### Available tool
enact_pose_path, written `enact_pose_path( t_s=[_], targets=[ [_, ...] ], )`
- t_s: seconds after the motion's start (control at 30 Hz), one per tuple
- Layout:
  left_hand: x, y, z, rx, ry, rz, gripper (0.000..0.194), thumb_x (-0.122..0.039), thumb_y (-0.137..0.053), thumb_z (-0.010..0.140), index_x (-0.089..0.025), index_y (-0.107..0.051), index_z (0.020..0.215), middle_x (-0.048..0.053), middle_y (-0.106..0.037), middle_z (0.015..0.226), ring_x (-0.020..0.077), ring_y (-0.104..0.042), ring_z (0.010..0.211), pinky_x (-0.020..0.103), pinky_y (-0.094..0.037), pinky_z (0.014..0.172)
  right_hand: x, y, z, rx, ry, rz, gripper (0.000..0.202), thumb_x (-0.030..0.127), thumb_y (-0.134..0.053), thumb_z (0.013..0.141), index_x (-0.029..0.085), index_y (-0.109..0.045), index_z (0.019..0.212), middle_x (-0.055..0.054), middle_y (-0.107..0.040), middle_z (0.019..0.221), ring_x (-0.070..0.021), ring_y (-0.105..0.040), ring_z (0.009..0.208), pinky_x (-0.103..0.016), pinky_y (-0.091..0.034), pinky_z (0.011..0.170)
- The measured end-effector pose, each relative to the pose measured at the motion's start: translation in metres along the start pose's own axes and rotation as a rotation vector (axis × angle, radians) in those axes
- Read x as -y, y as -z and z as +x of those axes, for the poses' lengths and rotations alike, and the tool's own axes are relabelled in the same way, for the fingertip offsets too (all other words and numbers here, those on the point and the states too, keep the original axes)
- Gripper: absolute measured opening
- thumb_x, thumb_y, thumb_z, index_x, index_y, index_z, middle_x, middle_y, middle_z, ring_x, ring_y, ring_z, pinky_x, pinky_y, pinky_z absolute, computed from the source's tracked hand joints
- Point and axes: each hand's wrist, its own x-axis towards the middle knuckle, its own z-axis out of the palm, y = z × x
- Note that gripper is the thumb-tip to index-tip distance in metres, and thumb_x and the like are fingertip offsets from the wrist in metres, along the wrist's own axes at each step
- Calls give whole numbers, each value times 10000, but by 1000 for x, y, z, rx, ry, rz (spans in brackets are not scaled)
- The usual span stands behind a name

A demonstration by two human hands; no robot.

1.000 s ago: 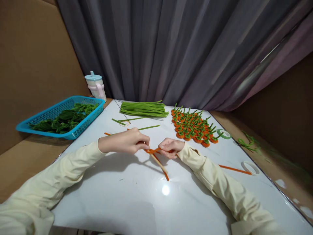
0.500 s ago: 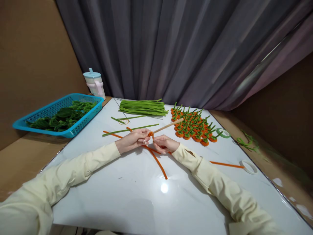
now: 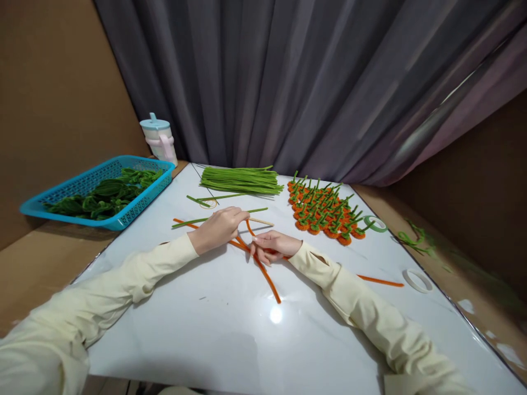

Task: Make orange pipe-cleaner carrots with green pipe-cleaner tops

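My left hand (image 3: 222,226) is closed around a thin wooden stick (image 3: 262,221), whose pale end points right. An orange pipe cleaner (image 3: 248,226) runs down from the left fingertips to my right hand (image 3: 274,244), which pinches it between thumb and finger. Whether it is still wound on the stick is hidden by the left fingers. Under and in front of the hands lie loose orange pipe cleaners (image 3: 270,283). Green pipe cleaners (image 3: 258,210) lie just behind the left hand. Past my right forearm, an orange strand's end (image 3: 381,281) sticks out.
Behind the hands is a bundle of green pipe cleaners (image 3: 241,180). Rows of orange pieces with green stems (image 3: 325,211) stand at right, near green tape (image 3: 377,224) and white tape (image 3: 418,281). A blue basket (image 3: 119,220) holds green pieces at left, before a lidded cup (image 3: 158,137).
My left hand has turned over, back upward, and the stick shows shorter and lower. A strand now spans the hands. The orange end by the white tape has slid left, away from the roll.
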Motion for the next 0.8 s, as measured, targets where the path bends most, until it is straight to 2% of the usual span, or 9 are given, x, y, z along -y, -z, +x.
enact_pose_path(
  t_s=[0.07,0.17,0.3,0.43,0.5,0.63,0.7,0.8],
  targets=[
    [-1,11,2,71,0,64,351,24,-381,650,-114,-600,886,80,-613,784,185,-560,734,277,-439,667,0,3,-1,9,2,-15,376,441,-468,841,84,-559,762,16,-561,419,-23,-218,244,-182,-100,258],
    [-2,28,5,146,-1,24,322,5,-386,635,-126,-607,831,66,-613,753,172,-546,681,254,-408,623,2,7,-5,11,19,-18,386,445,-483,835,89,-555,704,34,-517,378,-20,-211,248,-187,-85,271],
    [1,44,8,274,-44,-119,244,-25,-396,657,-149,-602,698,17,-571,601,122,-483,550,221,-345,569,3,7,-9,24,46,-4,409,462,-505,821,108,-512,616,48,-461,338,-19,-213,261,-186,-101,290],
    [0,51,10,389,-31,-370,207,-95,-429,720,-145,-587,595,-29,-466,452,75,-369,419,202,-292,501,3,6,-12,53,50,14,413,469,-524,812,128,-471,586,63,-411,325,-28,-251,276,-184,-154,309],
    [-1,51,12,501,37,-510,209,-133,-450,734,-140,-584,574,-38,-426,420,70,-362,398,195,-275,464,2,6,-12,59,49,23,410,467,-528,812,127,-472,588,67,-401,325,-29,-256,273,-183,-156,308],
    [-2,37,12,768,230,-784,218,-260,-473,770,-129,-623,681,-23,-473,488,86,-431,414,185,-299,422,-2,9,-12,36,68,48,413,467,-536,806,130,-468,577,71,-389,329,-30,-258,273,-180,-150,302],
    [-2,27,11,822,270,-922,236,-309,-489,778,-123,-622,724,-26,-457,494,84,-420,406,186,-300,410,-4,10,-12,12,86,65,415,477,-553,787,135,-462,572,73,-386,333,-29,-251,273,-178,-140,296],
    [-4,13,8,803,295,-1102,258,-338,-523,774,-127,-563,632,-42,-396,469,71,-377,387,195,-290,413,-7,12,-11,-43,118,93,409,477,-573,767,144,-448,565,83,-364,329,-28,-234,270,-178,-129,293]
  ],
)
